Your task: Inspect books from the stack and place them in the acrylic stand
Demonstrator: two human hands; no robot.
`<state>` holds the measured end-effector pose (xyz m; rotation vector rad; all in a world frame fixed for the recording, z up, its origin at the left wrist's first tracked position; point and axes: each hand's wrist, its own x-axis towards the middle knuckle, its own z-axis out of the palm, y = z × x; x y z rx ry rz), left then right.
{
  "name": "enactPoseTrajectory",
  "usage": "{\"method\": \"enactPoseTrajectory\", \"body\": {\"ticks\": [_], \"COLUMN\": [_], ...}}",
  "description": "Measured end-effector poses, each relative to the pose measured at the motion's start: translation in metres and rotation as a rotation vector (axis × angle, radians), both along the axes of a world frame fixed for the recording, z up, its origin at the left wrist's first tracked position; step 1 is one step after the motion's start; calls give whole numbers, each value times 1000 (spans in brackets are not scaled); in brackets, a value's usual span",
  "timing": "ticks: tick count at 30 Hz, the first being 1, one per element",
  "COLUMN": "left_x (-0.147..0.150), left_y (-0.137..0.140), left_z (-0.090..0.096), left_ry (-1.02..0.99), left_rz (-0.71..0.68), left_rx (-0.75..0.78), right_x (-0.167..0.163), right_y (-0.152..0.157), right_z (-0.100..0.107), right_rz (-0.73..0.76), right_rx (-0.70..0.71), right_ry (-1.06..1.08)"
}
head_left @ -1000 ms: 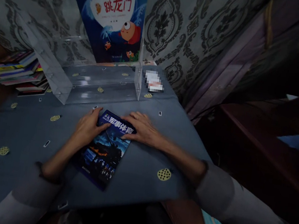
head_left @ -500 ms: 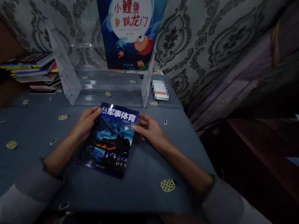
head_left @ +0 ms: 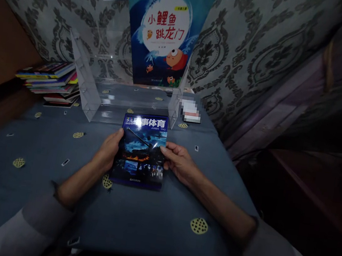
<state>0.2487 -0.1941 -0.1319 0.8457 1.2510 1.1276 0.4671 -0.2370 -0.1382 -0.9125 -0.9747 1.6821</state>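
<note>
A dark blue book (head_left: 141, 153) with a tank and flames on its cover is held face up between both hands, over the tablecloth. My left hand (head_left: 110, 149) grips its left edge, the thumb on the cover's side. At the right edge, my right hand (head_left: 179, 160) pinches the book with the thumb on top; its other fingers go partly behind. Just beyond the book stands a clear acrylic rack (head_left: 89, 92) with stepped shelves. A large blue picture book (head_left: 163, 66) with red Chinese characters and orange fish stands upright at the rack's back.
A pile of books (head_left: 49, 80) lies at the table's back left. A small pixelated white item (head_left: 191, 111) is right of the rack. Patterned wallpaper (head_left: 234, 31) covers the wall behind, and a pale curtain (head_left: 292, 93) hangs at right. The blue tablecloth (head_left: 133, 224) has pineapple prints.
Both hands have raised the tank book and turned it straighter, with its top edge nearer the rack. The whole view has shifted, so the background sits further right and lower.
</note>
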Motion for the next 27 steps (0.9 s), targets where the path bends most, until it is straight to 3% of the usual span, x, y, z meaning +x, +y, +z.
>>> {"method": "enactPoseTrajectory", "body": {"ticks": [5,9,13,17,22,24,27], "left_x": [9,19,25,26,27,28,30], "left_y": [-9,-23,-34,-36,-36,-39,-42], "left_z": [3,12,15,8,4,6,10], "left_ry": [-130,-327,-334,-95,250,294,308], "left_rz": [-11,-247,-438,-344,-236,-261,-335], "left_rx": [-145,-207,-261,-96,322,381,354], "right_x": [-8,-19,-25,-25,-21,-20,-19], "right_y": [-3,-8,-17,-24,-21,-19,-17], "right_z": [-2,-3,4,14,17,17,18], "right_rz": [19,107,189,247,145,93,67], "right_rx": [-45,-88,-85,-37,34,35,33], "right_ry": [75,179,254,242,191,169,148]}}
